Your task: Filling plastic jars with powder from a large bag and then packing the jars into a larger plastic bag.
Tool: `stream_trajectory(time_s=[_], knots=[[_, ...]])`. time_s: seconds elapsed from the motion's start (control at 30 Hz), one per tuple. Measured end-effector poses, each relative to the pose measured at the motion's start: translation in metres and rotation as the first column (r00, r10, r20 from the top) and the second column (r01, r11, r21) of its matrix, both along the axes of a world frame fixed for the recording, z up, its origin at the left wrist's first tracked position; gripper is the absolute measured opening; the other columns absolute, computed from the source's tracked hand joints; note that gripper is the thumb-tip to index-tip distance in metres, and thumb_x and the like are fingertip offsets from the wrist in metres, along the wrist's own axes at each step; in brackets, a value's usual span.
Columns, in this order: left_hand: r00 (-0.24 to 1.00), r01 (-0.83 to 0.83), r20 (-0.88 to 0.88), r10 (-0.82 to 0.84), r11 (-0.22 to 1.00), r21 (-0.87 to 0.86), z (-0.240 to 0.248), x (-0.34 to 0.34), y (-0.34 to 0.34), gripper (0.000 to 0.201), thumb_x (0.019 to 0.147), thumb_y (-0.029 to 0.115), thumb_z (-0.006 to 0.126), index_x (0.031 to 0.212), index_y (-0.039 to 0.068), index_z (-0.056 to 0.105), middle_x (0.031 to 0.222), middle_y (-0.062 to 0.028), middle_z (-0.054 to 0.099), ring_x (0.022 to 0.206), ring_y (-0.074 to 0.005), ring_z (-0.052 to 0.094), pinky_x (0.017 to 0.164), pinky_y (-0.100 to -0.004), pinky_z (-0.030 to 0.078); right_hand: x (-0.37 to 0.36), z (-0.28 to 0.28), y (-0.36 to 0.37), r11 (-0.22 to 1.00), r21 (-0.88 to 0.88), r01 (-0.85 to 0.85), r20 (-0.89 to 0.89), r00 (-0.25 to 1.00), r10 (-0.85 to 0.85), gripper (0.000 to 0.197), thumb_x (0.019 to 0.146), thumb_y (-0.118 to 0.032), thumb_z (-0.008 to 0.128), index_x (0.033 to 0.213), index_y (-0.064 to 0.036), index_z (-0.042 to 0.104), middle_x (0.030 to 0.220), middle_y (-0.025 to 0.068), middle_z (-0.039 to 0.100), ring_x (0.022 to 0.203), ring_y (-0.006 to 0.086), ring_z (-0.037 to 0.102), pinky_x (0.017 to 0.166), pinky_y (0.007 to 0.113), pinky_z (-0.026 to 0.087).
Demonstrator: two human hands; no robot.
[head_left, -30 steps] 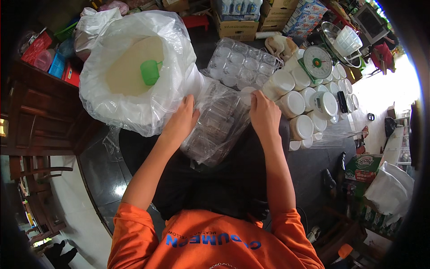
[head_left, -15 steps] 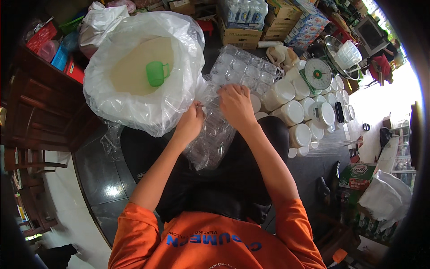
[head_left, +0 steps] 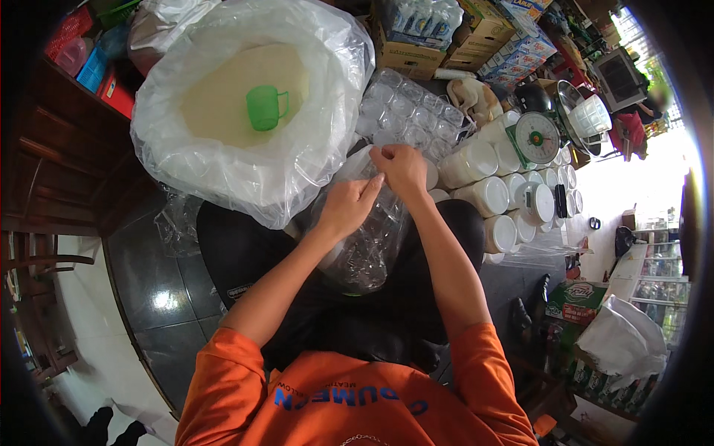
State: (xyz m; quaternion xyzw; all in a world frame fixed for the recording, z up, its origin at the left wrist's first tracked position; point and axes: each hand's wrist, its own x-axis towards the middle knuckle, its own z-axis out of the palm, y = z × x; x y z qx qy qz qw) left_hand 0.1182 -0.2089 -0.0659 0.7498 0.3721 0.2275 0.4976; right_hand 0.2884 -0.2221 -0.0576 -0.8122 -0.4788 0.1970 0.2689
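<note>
A crinkled clear plastic bag (head_left: 355, 256) lies over my lap, and clear plastic shapes show dimly through it. My right hand (head_left: 403, 169) pinches its upper edge with fingers closed. Just below and left of that, my left hand (head_left: 349, 207) closes on the same bag, its thumb reaching toward the right fingers; its fingertips are partly hidden. To the far left stands a large bag (head_left: 175, 160) lined with clear plastic, its mouth spread wide around a pale yellowish fill. A green cup (head_left: 262, 109) with a handle rests on that fill.
Clear plastic jars (head_left: 405, 108) stand in rows beyond my hands. White-lidded jars (head_left: 487, 195) are stacked to the right, near a green dial scale (head_left: 537, 138). Cardboard boxes (head_left: 407, 58) stand at the back. Crumpled clear plastic (head_left: 178, 227) lies on the dark floor by my left knee.
My left hand has moved right and come close to my right hand. The bag's top has shifted right with them. The view has moved slightly.
</note>
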Motion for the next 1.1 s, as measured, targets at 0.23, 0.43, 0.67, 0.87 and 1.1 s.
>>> stream_trajectory(time_s=[0.23,0.43,0.67,0.87,1.1], knots=[[0.996,-0.085,0.031,0.082,0.994,0.073,-0.007,0.004,-0.029,0.056,0.109,0.043,0.048,0.079,-0.002,0.064,0.068,-0.0274,0.058,0.065,-0.0476,0.060,0.059,-0.0521,0.044,0.030,-0.031,0.023,0.951,0.007,0.309,0.035,0.950,-0.309,0.038,0.085,-0.041,0.068,0.079,-0.0032,0.073,0.078,0.0205,0.070,0.077,0.0434,0.069,0.072,0.050,0.054],[0.991,-0.110,0.070,0.110,0.994,0.006,-0.003,-0.002,-0.041,0.049,0.108,0.034,0.052,0.078,-0.003,0.063,0.066,-0.0258,0.056,0.059,-0.0457,0.057,0.056,-0.0499,0.041,0.042,-0.052,0.031,0.921,-0.047,0.388,0.069,0.921,-0.384,0.033,0.083,-0.038,0.068,0.084,-0.0067,0.077,0.092,0.0193,0.075,0.091,0.0431,0.071,0.083,0.050,0.056],[0.986,-0.153,0.068,0.153,0.988,-0.013,0.010,-0.015,-0.049,0.051,0.109,0.037,0.049,0.082,-0.003,0.064,0.070,-0.0269,0.058,0.063,-0.0466,0.058,0.059,-0.0516,0.041,0.054,-0.064,0.042,0.884,-0.137,0.447,0.077,0.894,-0.441,0.030,0.084,-0.033,0.065,0.093,-0.0094,0.081,0.102,0.0188,0.077,0.100,0.0409,0.072,0.088,0.048,0.057],[0.990,-0.134,0.021,0.137,0.985,-0.113,0.011,-0.029,-0.055,0.054,0.110,0.041,0.047,0.087,-0.004,0.067,0.070,-0.0265,0.057,0.064,-0.0446,0.057,0.061,-0.0489,0.043,0.074,-0.088,0.041,0.848,-0.058,0.528,0.048,0.849,-0.526,0.033,0.082,-0.033,0.062,0.086,-0.0043,0.077,0.095,0.0212,0.075,0.091,0.0428,0.072,0.084,0.049,0.056],[0.978,-0.199,0.032,0.205,0.972,-0.126,0.010,-0.040,-0.051,0.055,0.110,0.044,0.048,0.094,-0.004,0.070,0.071,-0.0255,0.061,0.066,-0.0406,0.063,0.063,-0.0463,0.046,0.079,-0.082,0.040,0.822,-0.179,0.541,-0.105,0.820,-0.563,0.032,0.085,-0.038,0.067,0.093,-0.0092,0.080,0.102,0.0143,0.078,0.100,0.0393,0.073,0.088,0.047,0.056]])
